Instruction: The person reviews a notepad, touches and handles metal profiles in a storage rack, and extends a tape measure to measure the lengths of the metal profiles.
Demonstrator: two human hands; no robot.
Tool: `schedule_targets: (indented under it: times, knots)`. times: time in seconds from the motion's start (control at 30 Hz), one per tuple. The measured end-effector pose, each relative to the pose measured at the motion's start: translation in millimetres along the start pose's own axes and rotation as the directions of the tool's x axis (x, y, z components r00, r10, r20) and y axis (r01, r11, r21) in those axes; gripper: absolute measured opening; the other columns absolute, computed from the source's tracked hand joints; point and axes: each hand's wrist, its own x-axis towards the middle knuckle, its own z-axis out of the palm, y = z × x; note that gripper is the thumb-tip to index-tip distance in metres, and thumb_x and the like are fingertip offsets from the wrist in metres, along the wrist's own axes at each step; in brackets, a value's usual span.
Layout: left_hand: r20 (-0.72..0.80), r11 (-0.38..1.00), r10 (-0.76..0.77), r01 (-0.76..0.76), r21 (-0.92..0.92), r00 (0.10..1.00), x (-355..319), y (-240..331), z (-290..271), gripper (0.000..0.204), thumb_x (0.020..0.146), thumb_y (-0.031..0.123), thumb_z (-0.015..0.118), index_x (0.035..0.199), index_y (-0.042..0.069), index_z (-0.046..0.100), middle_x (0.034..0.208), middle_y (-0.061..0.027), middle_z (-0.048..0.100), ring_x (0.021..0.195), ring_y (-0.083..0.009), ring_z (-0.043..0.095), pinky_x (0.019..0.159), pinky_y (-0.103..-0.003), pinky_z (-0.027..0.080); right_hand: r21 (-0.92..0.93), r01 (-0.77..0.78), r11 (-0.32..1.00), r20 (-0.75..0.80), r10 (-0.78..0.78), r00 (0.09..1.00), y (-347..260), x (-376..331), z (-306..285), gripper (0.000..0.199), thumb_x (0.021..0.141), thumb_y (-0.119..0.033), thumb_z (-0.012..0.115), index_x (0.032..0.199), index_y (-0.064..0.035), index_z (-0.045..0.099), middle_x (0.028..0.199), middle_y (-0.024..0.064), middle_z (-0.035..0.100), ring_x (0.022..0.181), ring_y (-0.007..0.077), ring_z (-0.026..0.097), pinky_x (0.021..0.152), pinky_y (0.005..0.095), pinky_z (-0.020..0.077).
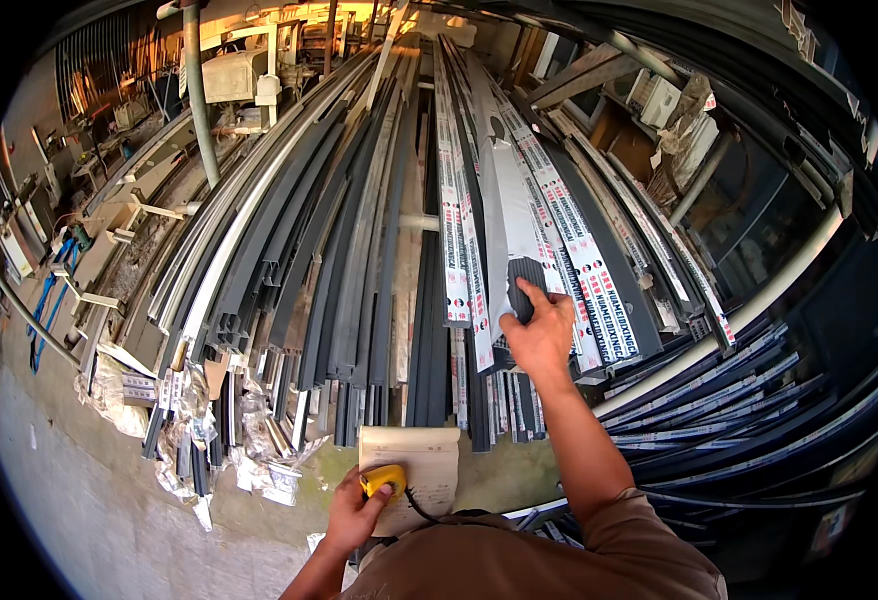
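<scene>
The right hand [541,335] closes its fingers around the end of a dark grey profile [525,285] lying in the stack just ahead. It looks long, stiff and hard-edged, best gripped near this end. The left hand [356,515] clasps a yellow tape measure [383,480] over a paper sheet [421,462], nearer the body.
</scene>
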Motion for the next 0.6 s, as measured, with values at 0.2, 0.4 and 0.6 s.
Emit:
schedule_targets:
  times: [0.2,0.4,0.6]
  knots:
    - [0.041,1.000,0.015,-0.015,-0.007,0.999,9,-1,2,0.034,0.101,0.019,0.069,0.128,-0.002,0.067,0.119,-0.0193,0.072,0.113,-0.0337,0.069,0.103,-0.041,0.051,-0.059,0.122,0.991,-0.017,-0.124,0.992,-57,-42,11,0.061,0.072,-0.030,0.083,0.129,-0.0119,0.077,0.112,0.0250,0.058,0.111,0.0425,0.056,0.098,0.0496,0.0492]
    - [0.060,1.000,0.001,-0.003,0.030,0.998,12,-6,-10,0.033,0.101,0.018,0.068,0.126,-0.004,0.067,0.119,-0.0194,0.072,0.112,-0.0329,0.069,0.101,-0.041,0.052,0.001,0.119,0.993,0.010,-0.119,0.993,-44,-71,-14,0.065,0.072,-0.029,0.082,0.134,-0.0135,0.074,0.119,0.0285,0.056,0.119,0.0459,0.053,0.103,0.0530,0.0449]
    - [0.071,0.997,-0.057,0.053,0.052,0.996,26,-7,-15,0.034,0.102,0.019,0.067,0.128,-0.003,0.065,0.120,-0.0199,0.072,0.113,-0.0316,0.070,0.101,-0.040,0.052,0.005,0.112,0.994,0.077,-0.112,0.991,-19,-116,-66,0.067,0.070,-0.029,0.083,0.136,-0.0161,0.074,0.123,0.0289,0.053,0.120,0.0458,0.051,0.104,0.0523,0.0436]
